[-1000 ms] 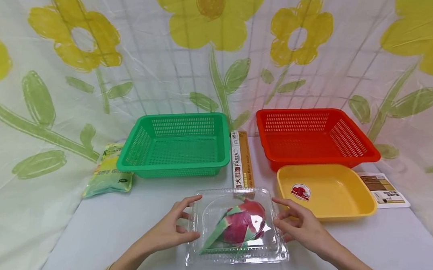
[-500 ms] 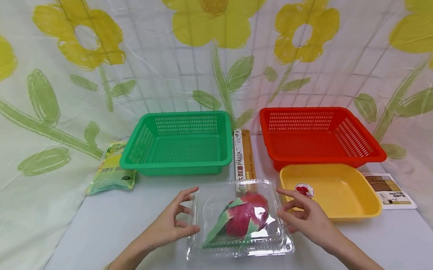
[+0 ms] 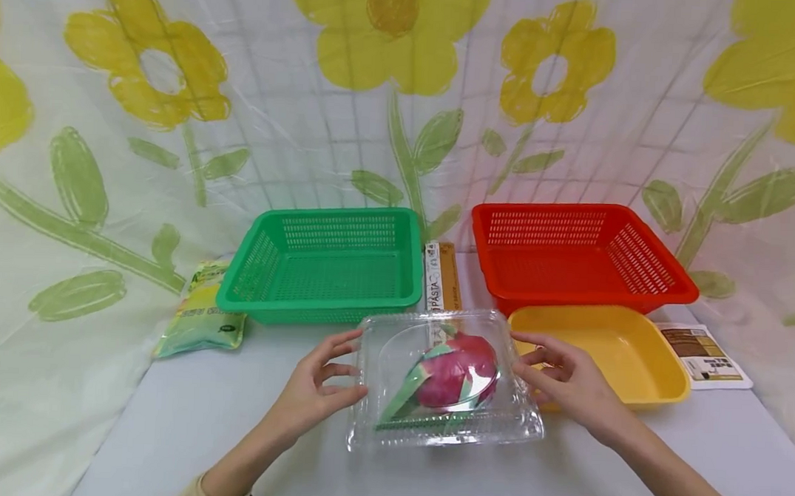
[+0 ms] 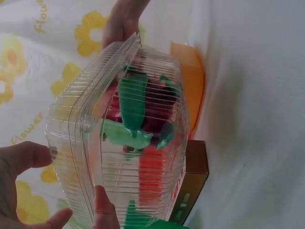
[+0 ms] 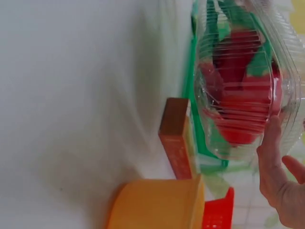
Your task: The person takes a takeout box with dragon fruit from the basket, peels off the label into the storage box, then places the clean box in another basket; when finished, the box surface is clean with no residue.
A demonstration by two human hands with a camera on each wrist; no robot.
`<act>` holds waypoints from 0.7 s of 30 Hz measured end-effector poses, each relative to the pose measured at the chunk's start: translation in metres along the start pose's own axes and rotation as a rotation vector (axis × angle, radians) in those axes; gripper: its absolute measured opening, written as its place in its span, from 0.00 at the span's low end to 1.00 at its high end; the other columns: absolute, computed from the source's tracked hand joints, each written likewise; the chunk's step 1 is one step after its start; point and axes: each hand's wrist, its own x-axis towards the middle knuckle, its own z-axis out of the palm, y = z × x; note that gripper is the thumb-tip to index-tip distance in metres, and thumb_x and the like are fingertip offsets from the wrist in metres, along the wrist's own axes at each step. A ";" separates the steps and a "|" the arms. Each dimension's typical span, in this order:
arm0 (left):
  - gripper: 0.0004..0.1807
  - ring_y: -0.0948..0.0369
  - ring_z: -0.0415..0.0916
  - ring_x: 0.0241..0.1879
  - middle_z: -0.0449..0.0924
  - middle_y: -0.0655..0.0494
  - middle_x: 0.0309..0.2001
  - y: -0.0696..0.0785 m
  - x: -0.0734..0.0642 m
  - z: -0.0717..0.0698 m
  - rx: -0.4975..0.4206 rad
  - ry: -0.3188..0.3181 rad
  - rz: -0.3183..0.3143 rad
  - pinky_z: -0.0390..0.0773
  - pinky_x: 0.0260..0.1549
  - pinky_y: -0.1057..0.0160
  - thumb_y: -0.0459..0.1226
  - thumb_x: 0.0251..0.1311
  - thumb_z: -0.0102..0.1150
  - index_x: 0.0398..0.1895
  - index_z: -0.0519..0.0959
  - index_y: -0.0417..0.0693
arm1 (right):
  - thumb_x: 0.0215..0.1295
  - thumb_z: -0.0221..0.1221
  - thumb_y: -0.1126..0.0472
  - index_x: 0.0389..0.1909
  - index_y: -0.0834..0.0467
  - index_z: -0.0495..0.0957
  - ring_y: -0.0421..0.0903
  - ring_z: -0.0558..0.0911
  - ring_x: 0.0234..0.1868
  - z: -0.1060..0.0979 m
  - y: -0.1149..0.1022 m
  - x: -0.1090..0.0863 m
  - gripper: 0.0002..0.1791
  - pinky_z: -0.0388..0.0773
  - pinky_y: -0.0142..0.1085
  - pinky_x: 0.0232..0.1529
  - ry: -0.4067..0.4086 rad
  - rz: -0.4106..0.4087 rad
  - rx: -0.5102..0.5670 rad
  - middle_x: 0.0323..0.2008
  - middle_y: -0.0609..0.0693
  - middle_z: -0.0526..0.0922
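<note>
Between both hands is a clear plastic clamshell container (image 3: 393, 344), lid down, held above the white table in both wrist views. A red dragon fruit (image 3: 459, 373) with green scales lies inside it, seen through the ribbed wall. My left hand (image 3: 321, 381) grips the container's left side, thumb nearest me and fingers spread along the rim. At the opposite side, my right hand (image 3: 568, 381) pinches the rim between thumb and fingers. The left wrist view shows fingertips (image 4: 102, 205) against the rim.
A green basket (image 3: 341, 312) and a red basket (image 3: 588, 297) stand at the back. Between them lies a pasta box (image 3: 443, 279). A yellow tray (image 3: 626, 361) sits before the red basket. Packets lie at left (image 3: 201, 321) and right (image 3: 706, 358).
The container, held by both hands, has risen and moved slightly away from me, now overlapping more of the pasta box. The baskets, tray and packets stay put.
</note>
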 end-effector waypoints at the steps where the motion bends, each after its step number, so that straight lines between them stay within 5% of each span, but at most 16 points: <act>1: 0.40 0.47 0.75 0.53 0.65 0.38 0.66 0.001 0.001 0.000 -0.001 0.009 -0.003 0.82 0.44 0.61 0.31 0.54 0.70 0.71 0.66 0.53 | 0.67 0.63 0.56 0.69 0.58 0.69 0.50 0.84 0.38 -0.001 0.000 0.001 0.30 0.85 0.39 0.36 0.005 -0.008 0.000 0.46 0.61 0.79; 13: 0.37 0.47 0.76 0.55 0.67 0.42 0.66 0.029 0.035 0.019 -0.003 0.059 -0.001 0.82 0.45 0.56 0.30 0.56 0.69 0.70 0.68 0.54 | 0.70 0.60 0.53 0.68 0.60 0.69 0.42 0.84 0.43 -0.035 -0.002 0.009 0.29 0.84 0.39 0.39 0.082 -0.038 -0.050 0.53 0.61 0.78; 21: 0.35 0.46 0.77 0.55 0.69 0.42 0.65 0.044 0.060 0.025 0.003 0.052 0.027 0.81 0.48 0.51 0.33 0.59 0.67 0.70 0.69 0.53 | 0.70 0.60 0.55 0.63 0.59 0.73 0.39 0.84 0.41 -0.057 -0.007 0.019 0.24 0.84 0.37 0.37 0.118 -0.099 -0.052 0.44 0.37 0.82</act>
